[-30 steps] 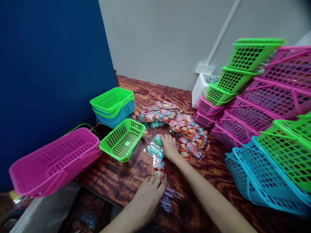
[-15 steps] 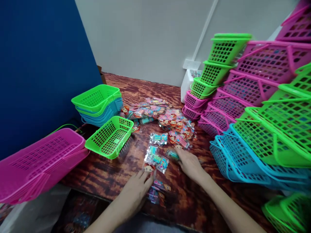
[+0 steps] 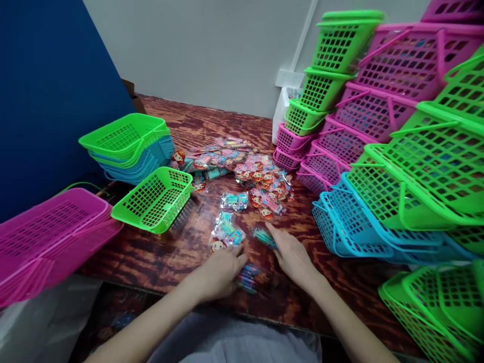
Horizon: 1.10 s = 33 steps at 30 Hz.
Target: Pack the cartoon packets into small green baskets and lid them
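Note:
My left hand [image 3: 222, 269] is over the table beside a loose group of small clear plastic packets [image 3: 230, 233] with teal contents and a cartoon doll face. Its fingers are slightly bent and apart, and I see nothing held in them. Just right of its fingers lie a few blue and purple packets [image 3: 250, 278], somewhat blurred. My right hand [image 3: 293, 256] has thumb and index finger on a teal packet [image 3: 263, 237], which lies at the table surface. One more teal packet [image 3: 234, 200] lies farther back, and behind it spreads a heap of doll-face packets [image 3: 260, 174].
A green basket [image 3: 155, 199] stands left of the packets, before a stack of green and blue baskets [image 3: 132, 146]. Pink baskets [image 3: 56, 237] are nested at the far left. Tall piles of pink baskets [image 3: 401, 65], green and blue ones crowd the right side.
My left hand has slid slightly right and forward off the nearest doll-face packet, its fingers more bent. My right hand remains at the teal packet. The camera view has tilted down.

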Available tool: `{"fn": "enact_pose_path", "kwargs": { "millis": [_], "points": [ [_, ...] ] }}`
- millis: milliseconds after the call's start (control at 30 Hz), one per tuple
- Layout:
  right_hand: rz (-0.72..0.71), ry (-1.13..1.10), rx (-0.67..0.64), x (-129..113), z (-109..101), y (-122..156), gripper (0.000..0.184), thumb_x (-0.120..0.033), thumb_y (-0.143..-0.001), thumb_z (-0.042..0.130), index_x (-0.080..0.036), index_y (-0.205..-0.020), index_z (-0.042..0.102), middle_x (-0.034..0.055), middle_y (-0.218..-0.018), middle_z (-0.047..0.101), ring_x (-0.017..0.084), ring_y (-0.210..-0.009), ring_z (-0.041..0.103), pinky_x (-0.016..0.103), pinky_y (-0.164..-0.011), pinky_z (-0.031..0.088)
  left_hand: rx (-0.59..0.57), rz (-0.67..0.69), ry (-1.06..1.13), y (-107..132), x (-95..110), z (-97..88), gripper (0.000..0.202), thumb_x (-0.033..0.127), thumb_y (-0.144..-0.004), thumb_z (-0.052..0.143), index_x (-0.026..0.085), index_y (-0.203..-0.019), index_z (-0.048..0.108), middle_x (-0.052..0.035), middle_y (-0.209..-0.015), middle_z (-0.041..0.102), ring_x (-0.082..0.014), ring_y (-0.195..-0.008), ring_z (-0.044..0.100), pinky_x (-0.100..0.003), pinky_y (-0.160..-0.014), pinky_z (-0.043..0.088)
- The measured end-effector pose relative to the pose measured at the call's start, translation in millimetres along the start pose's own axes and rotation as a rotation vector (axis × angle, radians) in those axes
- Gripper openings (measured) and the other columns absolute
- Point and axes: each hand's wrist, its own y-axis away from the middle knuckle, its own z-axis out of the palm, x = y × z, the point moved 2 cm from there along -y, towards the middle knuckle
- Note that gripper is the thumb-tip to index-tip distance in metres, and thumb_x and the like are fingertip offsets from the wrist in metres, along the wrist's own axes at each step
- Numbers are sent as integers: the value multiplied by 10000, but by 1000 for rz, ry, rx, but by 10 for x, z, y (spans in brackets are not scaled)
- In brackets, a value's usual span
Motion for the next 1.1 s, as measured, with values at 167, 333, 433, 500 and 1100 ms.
{"fn": "enact_pose_path", "kwargs": {
  "millis": [167, 333, 433, 500, 1100],
  "points": [
    [-81, -7, -14, -83, -11, 114, 799, 17, -823, 348, -212, -1563, 154, 114, -1219, 621, 250, -1054, 545, 407, -912, 467, -16, -5, -42, -19, -170, -98, 383, 217, -727, 677, 184, -1097, 588, -174, -1513, 401, -353, -1199, 583, -454, -967, 490],
    [-90, 36, -10, -132, -44, 151, 861, -9, -825, 427, -227, -1577, 70, 104, -1151, 637, 263, -1043, 551, 423, -909, 437, -101, 42, -46, -31, -30, -91, 331, 201, -721, 677, 182, -1044, 610, -161, -1562, 348, -331, -1078, 653, -427, -867, 539],
    [-47, 64, 12, -93, -56, 162, 879, -61, -826, 517, -214, -1574, 81, 118, -1174, 637, 282, -1041, 556, 429, -894, 434, -115, 32, -49, -58, 45, -112, 351, 171, -715, 679, 176, -1060, 614, -163, -1586, 297, -339, -1113, 639, -428, -886, 535],
    [-43, 62, 15, -62, -52, 175, 849, -76, -833, 535, -220, -1564, 128, 118, -1191, 636, 280, -1034, 563, 430, -897, 433, -124, 9, -41, -73, 58, -127, 352, 182, -724, 686, 181, -1068, 613, -160, -1587, 296, -336, -1100, 648, -431, -889, 535],
    [456, -1366, 102, 517, -11, 63, 535, -436, -782, 685, -219, -1261, 583, 102, -1236, 678, 270, -1091, 652, 410, -936, 520, -15, -52, -20, -55, 57, 8, 261, 179, -764, 619, 202, -1021, 580, -95, -1113, 602, -293, -1021, 588, -429, -875, 499]
  ]
}}
